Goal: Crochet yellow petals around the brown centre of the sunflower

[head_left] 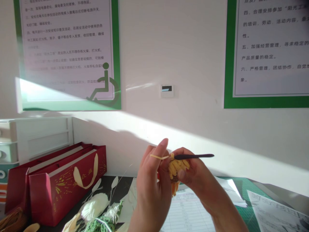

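Note:
A small yellow and brown crocheted piece [178, 167] is held up between both hands above the table. My left hand [153, 180] grips its left side, with pale yellow yarn [159, 157] passing over the raised index finger. My right hand [193, 174] is closed round the right side, its thumb pressed on the front of the piece. A dark crochet hook [194, 156] lies across the top of the right hand, its tip end at the yellow stitches and its handle pointing right. The hook's very tip is hidden.
Red gift bags [67, 183] stand at the left before white drawers [48, 132]. White yarn [95, 206] and green yarn [103, 224] lie near them. Printed sheets [188, 209] and a green cutting mat [253, 190] are under and right of my hands. A wall rises behind.

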{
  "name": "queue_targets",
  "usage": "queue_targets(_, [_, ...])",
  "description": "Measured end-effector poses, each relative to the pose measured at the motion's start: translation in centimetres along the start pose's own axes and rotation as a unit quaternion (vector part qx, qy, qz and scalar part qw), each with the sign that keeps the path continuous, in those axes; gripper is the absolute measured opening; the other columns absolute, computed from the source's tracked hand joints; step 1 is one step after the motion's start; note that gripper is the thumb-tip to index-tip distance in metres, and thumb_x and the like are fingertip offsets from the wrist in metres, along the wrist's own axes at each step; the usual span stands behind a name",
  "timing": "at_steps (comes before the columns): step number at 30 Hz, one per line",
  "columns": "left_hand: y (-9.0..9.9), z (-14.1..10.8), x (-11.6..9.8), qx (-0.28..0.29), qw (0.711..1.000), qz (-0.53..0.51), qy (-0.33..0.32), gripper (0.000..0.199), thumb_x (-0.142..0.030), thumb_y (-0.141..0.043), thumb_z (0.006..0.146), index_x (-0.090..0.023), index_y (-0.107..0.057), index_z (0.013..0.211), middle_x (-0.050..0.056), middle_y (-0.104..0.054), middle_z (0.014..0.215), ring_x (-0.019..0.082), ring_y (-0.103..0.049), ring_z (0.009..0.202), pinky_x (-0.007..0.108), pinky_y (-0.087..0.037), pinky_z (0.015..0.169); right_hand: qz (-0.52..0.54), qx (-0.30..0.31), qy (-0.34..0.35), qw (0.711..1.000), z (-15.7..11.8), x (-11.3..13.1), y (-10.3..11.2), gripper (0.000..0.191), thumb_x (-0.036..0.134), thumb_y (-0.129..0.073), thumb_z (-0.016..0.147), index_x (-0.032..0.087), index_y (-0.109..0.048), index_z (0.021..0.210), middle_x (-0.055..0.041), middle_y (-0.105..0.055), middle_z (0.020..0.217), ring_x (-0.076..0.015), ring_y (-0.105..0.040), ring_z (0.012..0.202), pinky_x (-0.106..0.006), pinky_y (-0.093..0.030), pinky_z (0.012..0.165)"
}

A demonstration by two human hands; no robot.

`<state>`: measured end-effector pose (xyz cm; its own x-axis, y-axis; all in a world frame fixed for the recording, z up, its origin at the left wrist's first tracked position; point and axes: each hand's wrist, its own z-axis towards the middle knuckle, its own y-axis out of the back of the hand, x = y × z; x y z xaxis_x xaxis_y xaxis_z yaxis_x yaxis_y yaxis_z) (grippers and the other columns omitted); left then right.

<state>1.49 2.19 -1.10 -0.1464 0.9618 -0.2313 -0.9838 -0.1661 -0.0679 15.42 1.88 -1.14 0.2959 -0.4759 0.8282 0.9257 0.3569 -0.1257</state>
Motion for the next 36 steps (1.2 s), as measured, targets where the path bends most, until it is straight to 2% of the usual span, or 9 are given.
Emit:
queue_targets(4, [0.2, 0.1, 0.3, 0.056, 0.991, 0.051, -0.110, 0.076, 0.003, -0.063, 0.089, -0.039, -0.053, 0.151, 0.004, -0.072, 0.098, 0.022, -0.060, 0.082, 0.038, -0.054, 0.077, 0.028, -0.031, -0.046, 0.998, 0.2, -0.2, -0.3, 0.045, 0.042, -0.096, 0.065, 0.023, -0.066, 0.094, 0.0003, -0.068, 0.085, -0.0207, -0.066, 0.084, -0.033, -0.054, 0.074])
queue_targets(10, [0.2, -0.3, 0.7, 0.030, 0.997, 0.053, -0.047, 0.077, 0.005, -0.057, 0.092, -0.044, -0.050, 0.150, 0.002, -0.070, 0.095, 0.022, -0.063, 0.081, 0.042, -0.053, 0.081, 0.039, -0.036, -0.016, 0.998, 0.3, -0.6, -0.5, 0.033, 0.035, -0.093, 0.071, 0.023, -0.071, 0.093, 0.0008, -0.068, 0.087, -0.0184, -0.066, 0.085, -0.030, -0.054, 0.075])
queue_targets(15, [0.2, 0.2, 0.4, -0.012, 1.000, -0.012, -0.001, 0.070, 0.003, -0.058, 0.094, -0.045, -0.054, 0.144, 0.001, -0.069, 0.091, 0.021, -0.065, 0.081, 0.035, -0.057, 0.069, 0.025, 0.016, 0.009, 1.000, 0.1, -0.2, 0.0, 0.042, 0.048, -0.085, 0.078, 0.027, -0.069, 0.110, -0.0053, -0.071, 0.106, -0.0232, -0.068, 0.099, -0.035, -0.056, 0.082])
queue_targets(18, [0.3, 0.4, 0.4, -0.009, 0.999, -0.033, -0.007, 0.070, 0.004, -0.059, 0.093, -0.044, -0.054, 0.144, 0.001, -0.067, 0.088, 0.020, -0.064, 0.080, 0.034, -0.056, 0.067, 0.021, -0.038, 0.007, 0.999, -0.1, 0.4, 0.0, 0.045, 0.056, -0.079, 0.082, 0.029, -0.069, 0.117, -0.0051, -0.071, 0.108, -0.0222, -0.067, 0.101, -0.033, -0.054, 0.083])
queue_targets(23, [0.0, 0.3, 0.3, 0.011, 0.998, -0.066, -0.004, 0.069, 0.004, -0.058, 0.094, -0.044, -0.055, 0.143, 0.000, -0.067, 0.087, 0.019, -0.063, 0.077, 0.033, -0.056, 0.065, -0.012, -0.112, 0.042, 0.993, -0.1, 0.4, -0.7, 0.027, 0.048, -0.081, 0.083, 0.025, -0.072, 0.093, -0.0008, -0.069, 0.084, -0.0175, -0.063, 0.081, -0.029, -0.050, 0.072])
queue_targets(25, [-0.2, 0.4, -0.2, -0.017, 0.993, -0.109, 0.042, 0.063, 0.001, -0.062, 0.094, -0.042, -0.056, 0.139, -0.001, -0.070, 0.086, 0.018, -0.065, 0.075, 0.030, -0.056, 0.062, -0.031, -0.130, 0.076, 0.988, 0.0, 0.1, -0.9, 0.022, 0.044, -0.082, 0.084, 0.024, -0.072, 0.088, -0.0001, -0.067, 0.081, -0.0163, -0.060, 0.077, -0.029, -0.049, 0.070])
queue_targets(28, [-0.3, 0.8, -1.3, -0.046, 0.968, -0.188, 0.156, 0.060, -0.009, -0.069, 0.093, -0.040, -0.050, 0.142, -0.001, -0.071, 0.083, 0.017, -0.066, 0.065, 0.026, -0.055, 0.055, -0.032, -0.129, 0.130, 0.982, 0.2, -0.5, -0.7, 0.017, 0.038, -0.082, 0.084, 0.024, -0.072, 0.086, -0.0004, -0.066, 0.084, -0.0154, -0.060, 0.077, -0.028, -0.050, 0.069])
queue_targets(32, [0.3, 1.5, -2.4, -0.018, 0.921, -0.271, 0.280, 0.086, -0.017, -0.078, 0.088, -0.044, -0.032, 0.155, -0.001, -0.070, 0.084, 0.015, -0.065, 0.062, 0.023, -0.054, 0.053, -0.007, -0.132, 0.161, 0.978, 0.5, -1.3, -0.1, 0.012, 0.034, -0.082, 0.085, 0.026, -0.074, 0.087, -0.0008, -0.066, 0.090, -0.0149, -0.063, 0.081, -0.027, -0.052, 0.070])
queue_targets(36, [0.7, 1.6, -2.7, 0.010, 0.883, -0.317, 0.346, 0.098, -0.015, -0.083, 0.083, -0.042, -0.026, 0.159, 0.001, -0.072, 0.087, 0.017, -0.069, 0.069, 0.024, -0.056, 0.058, 0.030, -0.174, 0.177, 0.968, 0.5, -1.6, -0.1, 0.010, 0.031, -0.083, 0.084, 0.028, -0.074, 0.088, -0.0009, -0.067, 0.095, -0.0162, -0.064, 0.089, -0.029, -0.054, 0.076])
